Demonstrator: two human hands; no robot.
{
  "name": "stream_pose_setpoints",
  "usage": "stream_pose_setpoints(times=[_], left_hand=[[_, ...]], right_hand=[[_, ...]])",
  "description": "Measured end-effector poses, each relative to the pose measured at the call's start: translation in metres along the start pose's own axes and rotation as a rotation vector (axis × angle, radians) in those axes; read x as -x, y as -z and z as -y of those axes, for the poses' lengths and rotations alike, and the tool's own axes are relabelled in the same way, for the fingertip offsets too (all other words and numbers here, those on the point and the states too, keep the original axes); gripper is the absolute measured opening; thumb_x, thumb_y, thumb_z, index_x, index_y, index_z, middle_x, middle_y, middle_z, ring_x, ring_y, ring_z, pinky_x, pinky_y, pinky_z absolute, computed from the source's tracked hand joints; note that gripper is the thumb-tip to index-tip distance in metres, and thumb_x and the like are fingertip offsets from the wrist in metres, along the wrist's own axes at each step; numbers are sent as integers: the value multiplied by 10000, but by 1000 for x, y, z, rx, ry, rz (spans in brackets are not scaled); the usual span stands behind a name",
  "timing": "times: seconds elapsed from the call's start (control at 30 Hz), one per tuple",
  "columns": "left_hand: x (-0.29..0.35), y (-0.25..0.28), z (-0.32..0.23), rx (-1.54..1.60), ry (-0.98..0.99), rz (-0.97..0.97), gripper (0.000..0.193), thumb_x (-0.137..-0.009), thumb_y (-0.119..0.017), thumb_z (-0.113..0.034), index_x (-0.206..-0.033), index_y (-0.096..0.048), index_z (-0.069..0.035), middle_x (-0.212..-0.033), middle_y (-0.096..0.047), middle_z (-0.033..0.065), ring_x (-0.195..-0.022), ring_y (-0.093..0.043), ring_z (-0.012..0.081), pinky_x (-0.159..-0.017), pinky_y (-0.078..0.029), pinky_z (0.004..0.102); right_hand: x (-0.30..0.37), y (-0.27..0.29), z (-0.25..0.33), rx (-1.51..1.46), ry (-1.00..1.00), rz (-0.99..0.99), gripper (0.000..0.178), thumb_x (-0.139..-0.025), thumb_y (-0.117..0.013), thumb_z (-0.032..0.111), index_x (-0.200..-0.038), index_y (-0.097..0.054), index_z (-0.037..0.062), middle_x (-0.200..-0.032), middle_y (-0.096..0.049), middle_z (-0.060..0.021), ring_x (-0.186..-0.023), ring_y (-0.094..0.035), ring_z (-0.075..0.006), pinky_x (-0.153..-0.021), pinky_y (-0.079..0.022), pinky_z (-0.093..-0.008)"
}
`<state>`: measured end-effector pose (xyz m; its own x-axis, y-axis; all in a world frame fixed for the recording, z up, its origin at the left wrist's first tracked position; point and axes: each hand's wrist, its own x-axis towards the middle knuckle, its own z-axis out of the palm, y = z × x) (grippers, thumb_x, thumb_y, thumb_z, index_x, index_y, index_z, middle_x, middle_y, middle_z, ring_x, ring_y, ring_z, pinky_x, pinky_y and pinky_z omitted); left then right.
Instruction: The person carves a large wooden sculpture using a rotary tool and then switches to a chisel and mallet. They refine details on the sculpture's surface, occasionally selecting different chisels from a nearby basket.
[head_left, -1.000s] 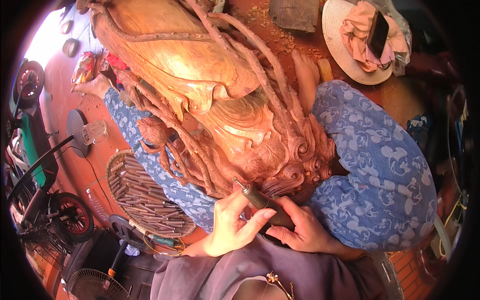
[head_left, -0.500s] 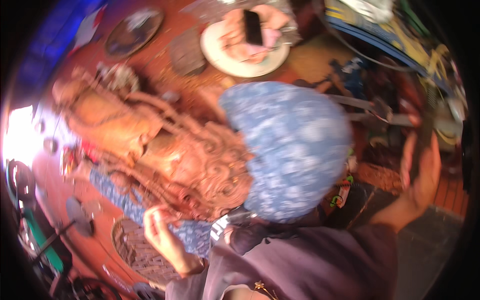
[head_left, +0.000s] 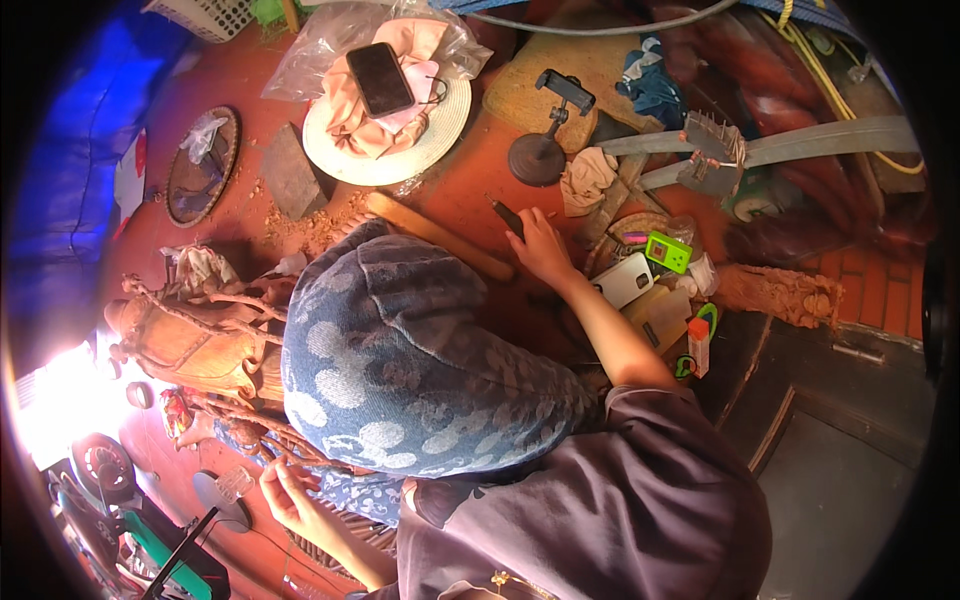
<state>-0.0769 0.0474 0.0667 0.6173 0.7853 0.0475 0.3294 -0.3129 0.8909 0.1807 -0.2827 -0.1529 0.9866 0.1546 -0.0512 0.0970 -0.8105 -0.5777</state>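
Observation:
My right hand (head_left: 545, 250) reaches forward past my knee, low over the red floor. Its fingers close round a short dark-handled tool (head_left: 508, 217), whose far end is too small to make out. My left hand (head_left: 295, 503) is raised beside my other leg, fingers loosely bent and apart, with nothing visible in it. A carved wooden figure (head_left: 205, 345) lies at the left, close to that hand, partly hidden behind my raised knee in patterned blue cloth (head_left: 400, 350). A wooden mallet or round stick (head_left: 440, 236) rests on the floor just beyond the knee.
A pale hat (head_left: 318, 140) holds pink cloth and a black phone (head_left: 380, 80). Right of it stands a phone holder (head_left: 537, 158). A white phone (head_left: 625, 282) and green gadget (head_left: 668, 253) lie by my right forearm. A wood block (head_left: 292, 172) and fan (head_left: 222, 497) sit left.
My right hand has come from the far right to the floor ahead of my knee. My view has turned, and the knee now covers more of the carving. The left hand stays low left.

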Motion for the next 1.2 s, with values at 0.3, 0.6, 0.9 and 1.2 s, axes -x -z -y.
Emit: stream_pose_setpoints(times=[0.3, 0.6, 0.9, 1.2], left_hand=[[21, 1, 5, -60, -29, 54, 155, -999, -547, -149, -1016, -595, -2, -779, -573, 6, -611, -463, 41, -552, -378, 178], [29, 28, 14, -262, -8, 19, 109, -960, -575, -73, -996, -631, 14, -745, -609, 20, -664, -573, 72, -613, -495, 220], [40, 101, 87, -430, 163, -418, 128, -937, -613, -95, -998, -653, 10, -817, -669, 65, -742, -621, 112, -667, -481, 250], [38, 48, 209, -579, 416, -173, 655, -976, -539, -311, -1493, -256, -25, -1541, -190, 298, -1447, -200, 404, -1151, -224, 435]], right_hand=[[-53, -62, -39, 362, -121, -32, 278, -906, -587, 175, -1151, -496, 81, -1128, -510, -176, -1106, -494, -357, -926, -427, -498], [-51, -42, 20, 448, 64, -133, 277, -996, -387, 269, -1005, -616, 113, -1028, -582, -142, -985, -571, -341, -802, -469, -517], [-75, -153, 166, -25, 910, 177, 379, -1015, -340, 322, -983, -620, 70, -1044, -604, -159, -1027, -545, -343, -887, -418, -460], [-118, -220, 134, 129, 668, 415, 467, -1022, -299, 389, -1015, -614, 44, -1074, -615, -159, -1067, -514, -354, -941, -365, -429]])
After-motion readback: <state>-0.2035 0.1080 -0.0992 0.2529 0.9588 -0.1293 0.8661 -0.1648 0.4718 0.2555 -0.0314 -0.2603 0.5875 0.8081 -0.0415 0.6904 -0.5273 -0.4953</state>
